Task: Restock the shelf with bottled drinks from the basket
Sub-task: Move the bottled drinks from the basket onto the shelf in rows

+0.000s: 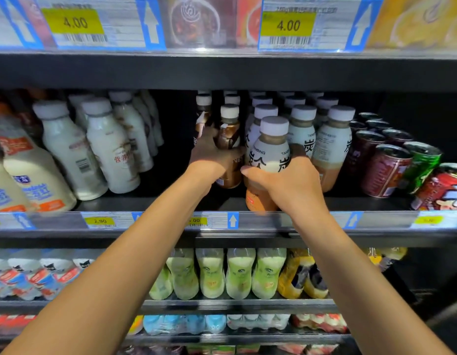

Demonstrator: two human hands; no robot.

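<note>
Both my arms reach into the middle shelf [171, 203]. My left hand [212, 157] grips a brown coffee bottle [228, 134] with a white cap, standing at the front of a row of the same bottles. My right hand [286, 183] grips a white-and-tan Tanbing bottle [269, 152] with a white cap, upright at the shelf's front edge, ahead of rows of matching bottles [330, 142]. The basket is out of view.
White milk-drink bottles [109, 144] fill the left of the shelf, with a dark gap [176, 139] between them and the brown bottles. Cans [386, 170] stand at the right. Price rails run above and below. Lower shelves hold green [237, 272] and yellow bottles.
</note>
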